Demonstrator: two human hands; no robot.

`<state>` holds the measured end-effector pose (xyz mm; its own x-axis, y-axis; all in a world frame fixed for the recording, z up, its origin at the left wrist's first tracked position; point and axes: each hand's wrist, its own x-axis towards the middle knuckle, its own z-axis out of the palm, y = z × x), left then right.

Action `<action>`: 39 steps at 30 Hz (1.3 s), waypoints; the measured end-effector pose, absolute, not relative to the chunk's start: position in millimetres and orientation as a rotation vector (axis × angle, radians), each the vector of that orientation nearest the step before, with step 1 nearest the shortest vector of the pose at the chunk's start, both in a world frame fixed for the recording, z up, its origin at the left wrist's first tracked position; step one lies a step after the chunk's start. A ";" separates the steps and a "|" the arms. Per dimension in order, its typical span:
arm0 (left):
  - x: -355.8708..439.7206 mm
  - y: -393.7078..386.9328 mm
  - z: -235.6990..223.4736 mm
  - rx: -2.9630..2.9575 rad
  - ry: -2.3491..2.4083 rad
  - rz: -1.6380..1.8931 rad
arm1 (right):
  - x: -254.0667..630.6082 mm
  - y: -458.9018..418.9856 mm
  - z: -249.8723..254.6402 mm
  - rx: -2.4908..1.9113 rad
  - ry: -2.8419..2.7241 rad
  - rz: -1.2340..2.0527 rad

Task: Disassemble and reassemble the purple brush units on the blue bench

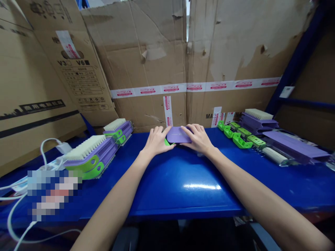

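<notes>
A flat purple brush piece (178, 135) is between my two hands, at the back middle of the blue table. My left hand (157, 141) grips its left end, where a bit of a green part (167, 142) shows by the thumb. Around the right end closes my right hand (198, 138), thumb below and fingers on top. The underside of the piece is dark and mostly hidden. To the left lie purple-and-green brushes with cream bristles, a nearer stack (85, 153) and a farther one (118, 130).
Green end pieces (241, 141), purple shells (294, 144), a bristled purple part (258, 118) and a clear-cased roller (274, 156) lie at the right. White cables (44, 157) run along the left edge. Cardboard sheets (146, 66) wall off the back, with a blue post (295, 59) at right.
</notes>
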<state>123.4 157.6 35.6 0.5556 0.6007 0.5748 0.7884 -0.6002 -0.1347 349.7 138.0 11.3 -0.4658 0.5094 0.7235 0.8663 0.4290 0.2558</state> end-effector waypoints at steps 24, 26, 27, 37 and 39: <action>120.4 175.1 26.6 -2.812 -1.183 -1.357 | 348.2 134.7 14.5 -1.164 -2.079 -0.659; 121.9 174.0 27.6 -2.999 -1.151 -1.306 | 346.4 133.9 15.0 -1.148 -2.100 -0.657; 122.2 173.5 28.2 -3.089 -1.145 -1.284 | 345.7 133.6 15.2 -1.145 -2.111 -0.656; 115.5 168.9 38.7 -3.299 -1.258 -1.501 | 347.4 132.6 18.9 -1.158 -2.025 -0.608; 116.0 168.8 38.4 -3.237 -1.297 -1.633 | 349.8 133.4 18.6 -1.185 -1.997 -0.614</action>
